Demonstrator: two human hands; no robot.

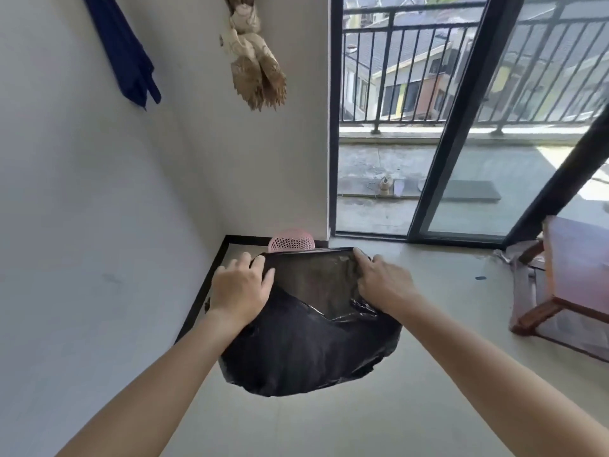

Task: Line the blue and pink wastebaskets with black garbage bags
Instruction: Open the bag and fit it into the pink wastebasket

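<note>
A black garbage bag [306,351] covers a wastebasket on the floor in front of me, so the basket's colour is hidden. The bag's mouth is stretched wide across the top. My left hand [242,286] grips the bag's left edge and my right hand [382,280] grips its right edge. Behind it, in the corner by the wall, the top of the pink wastebasket [291,240] with a perforated wall peeks out, with no bag on the part that shows.
The white wall [99,225] runs close along the left, with a black skirting board. A wooden stool [566,285] wrapped in plastic stands at the right. A glass sliding door [461,143] to a balcony is ahead. A blue cloth and a tied curtain hang above.
</note>
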